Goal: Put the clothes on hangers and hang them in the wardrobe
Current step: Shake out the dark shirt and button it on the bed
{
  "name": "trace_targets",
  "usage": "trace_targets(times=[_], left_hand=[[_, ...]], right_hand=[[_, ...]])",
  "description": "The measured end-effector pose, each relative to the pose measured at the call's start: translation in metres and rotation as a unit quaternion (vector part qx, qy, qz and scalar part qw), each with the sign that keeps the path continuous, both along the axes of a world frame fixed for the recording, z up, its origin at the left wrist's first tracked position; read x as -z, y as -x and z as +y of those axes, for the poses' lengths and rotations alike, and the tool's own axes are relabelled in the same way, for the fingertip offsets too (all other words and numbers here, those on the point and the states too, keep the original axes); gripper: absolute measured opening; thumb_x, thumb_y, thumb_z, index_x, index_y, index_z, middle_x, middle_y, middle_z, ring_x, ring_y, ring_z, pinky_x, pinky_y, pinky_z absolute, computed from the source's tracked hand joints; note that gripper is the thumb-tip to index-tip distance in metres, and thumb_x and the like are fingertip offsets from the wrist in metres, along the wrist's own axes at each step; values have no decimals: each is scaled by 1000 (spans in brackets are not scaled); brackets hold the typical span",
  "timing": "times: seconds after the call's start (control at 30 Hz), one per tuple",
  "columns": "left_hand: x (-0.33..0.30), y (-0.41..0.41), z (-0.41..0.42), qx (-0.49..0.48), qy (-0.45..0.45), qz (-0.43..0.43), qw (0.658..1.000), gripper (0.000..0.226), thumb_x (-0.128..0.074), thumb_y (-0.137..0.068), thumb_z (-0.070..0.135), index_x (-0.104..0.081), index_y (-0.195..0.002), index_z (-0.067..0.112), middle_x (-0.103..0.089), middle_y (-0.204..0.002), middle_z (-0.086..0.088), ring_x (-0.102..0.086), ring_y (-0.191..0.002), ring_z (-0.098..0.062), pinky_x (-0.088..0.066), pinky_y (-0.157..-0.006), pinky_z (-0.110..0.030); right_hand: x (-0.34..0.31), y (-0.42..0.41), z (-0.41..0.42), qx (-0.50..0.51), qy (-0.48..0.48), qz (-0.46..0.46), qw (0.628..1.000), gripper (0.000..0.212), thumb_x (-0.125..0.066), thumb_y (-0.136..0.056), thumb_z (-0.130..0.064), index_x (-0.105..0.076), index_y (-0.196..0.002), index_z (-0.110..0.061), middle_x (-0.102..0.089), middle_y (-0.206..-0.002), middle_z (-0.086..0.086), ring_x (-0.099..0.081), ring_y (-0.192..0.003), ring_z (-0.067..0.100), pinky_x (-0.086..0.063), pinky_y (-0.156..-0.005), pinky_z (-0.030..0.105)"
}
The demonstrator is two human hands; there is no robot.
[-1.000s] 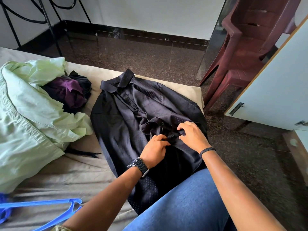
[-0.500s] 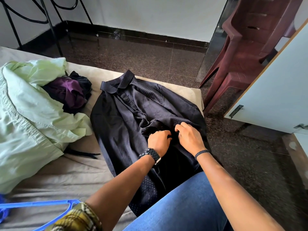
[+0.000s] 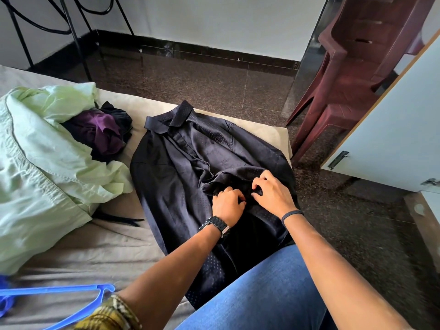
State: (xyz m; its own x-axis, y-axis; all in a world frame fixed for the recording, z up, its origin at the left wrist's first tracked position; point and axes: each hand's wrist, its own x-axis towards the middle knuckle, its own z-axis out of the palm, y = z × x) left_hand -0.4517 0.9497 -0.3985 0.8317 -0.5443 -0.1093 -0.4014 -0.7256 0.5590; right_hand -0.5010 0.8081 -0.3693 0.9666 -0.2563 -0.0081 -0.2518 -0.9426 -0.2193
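Observation:
A dark navy dotted shirt (image 3: 181,167) lies flat on the bed, collar pointing away from me. My left hand (image 3: 227,202) and my right hand (image 3: 272,194) sit close together on its front near the button placket, fingers curled and pinching the dark fabric. A blue plastic hanger (image 3: 71,291) lies on the sheet at the lower left. A light green garment (image 3: 40,163) is heaped at the left, with a purple garment (image 3: 100,132) and a black one (image 3: 119,115) bunched beside it.
The beige bed sheet (image 3: 95,248) ends at an edge near the shirt. Beyond it is dark speckled floor (image 3: 202,79). Stacked maroon plastic chairs (image 3: 345,75) stand at the right, next to an open white wardrobe door (image 3: 392,129). My blue-jeaned leg (image 3: 266,296) is in front.
Both hands have crept a little up the shirt front, staying together on the placket. The shirt and the other clothes have not moved.

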Motion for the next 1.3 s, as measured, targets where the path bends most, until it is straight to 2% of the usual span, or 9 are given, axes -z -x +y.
trace_targets(times=[0.17, 0.3, 0.47, 0.53, 0.63, 0.73, 0.83, 1.03, 1.3], left_hand=[[-4, 2, 0, -61, 55, 58, 995, 12, -62, -83, 29, -68, -93, 24, -65, -104, 2, -59, -101, -19, -40, -92, -36], [-10, 4, 2, -116, 136, 111, 978, 3, -67, -78, 22, -68, -81, 21, -71, -86, 4, -64, -85, -15, -48, -84, -31], [-20, 6, 4, -146, 200, 122, 961, 3, -69, -77, 14, -70, -79, 13, -58, -66, 11, -55, -65, -5, -41, -62, -12], [-25, 6, 4, -168, 229, 154, 946, 1, -69, -78, 12, -70, -78, 11, -56, -60, 10, -52, -56, -2, -46, -62, -14], [-35, 10, 5, -201, 326, 264, 885, 10, -64, -82, 2, -65, -73, 7, -62, -63, -3, -60, -55, -10, -58, -62, -29], [-47, 15, 9, -208, 411, 338, 821, 16, -61, -85, -6, -61, -71, 3, -63, -66, -10, -62, -58, -14, -56, -55, -23], [-60, 20, 15, -204, 458, 362, 786, 14, -60, -86, -7, -61, -74, 1, -63, -66, -11, -63, -57, -16, -56, -55, -23], [-75, 28, 29, -191, 513, 396, 737, 12, -58, -88, -6, -63, -80, 1, -64, -64, -7, -65, -57, -12, -57, -58, -24], [-79, 36, 38, -188, 508, 403, 738, 9, -58, -88, -6, -64, -82, -2, -65, -69, -10, -66, -59, -14, -59, -62, -26]], right_hand=[[2, -4, 9, -11, 111, 30, 993, 32, -69, -83, -35, -57, -106, -15, -44, -114, 7, -56, -94, 28, -51, -69, 38], [1, -6, 16, -34, 163, 30, 986, 19, -62, -86, -18, -58, -102, -9, -46, -118, 12, -57, -94, 32, -47, -63, 39], [1, -4, 13, -8, 170, 2, 985, 13, -72, -68, 0, -63, -77, -5, -56, -93, 14, -60, -69, 33, -46, -47, 37], [-2, -4, 11, -4, 146, -34, 989, 15, -77, -57, -1, -63, -62, -6, -53, -81, 13, -54, -64, 33, -46, -46, 36], [-17, 2, 11, 0, 69, -96, 993, 7, -72, -69, -7, -66, -65, -8, -49, -83, 9, -49, -75, 31, -47, -60, 39], [-35, 9, 14, 0, -25, -152, 988, 7, -68, -78, -8, -66, -72, -7, -49, -84, 7, -46, -82, 23, -43, -76, 33], [-55, 11, 22, 14, -130, -174, 976, 6, -65, -84, -9, -68, -79, -6, -55, -81, 3, -49, -73, 14, -39, -73, 22], [-72, 18, 34, 62, -238, -111, 963, 9, -64, -89, -20, -68, -87, -11, -67, -78, -2, -61, -71, 9, -40, -59, 7], [-71, 31, 42, 80, -319, -105, 938, 8, -72, -81, -13, -68, -87, -15, -64, -73, -5, -58, -66, 4, -48, -68, 14]])
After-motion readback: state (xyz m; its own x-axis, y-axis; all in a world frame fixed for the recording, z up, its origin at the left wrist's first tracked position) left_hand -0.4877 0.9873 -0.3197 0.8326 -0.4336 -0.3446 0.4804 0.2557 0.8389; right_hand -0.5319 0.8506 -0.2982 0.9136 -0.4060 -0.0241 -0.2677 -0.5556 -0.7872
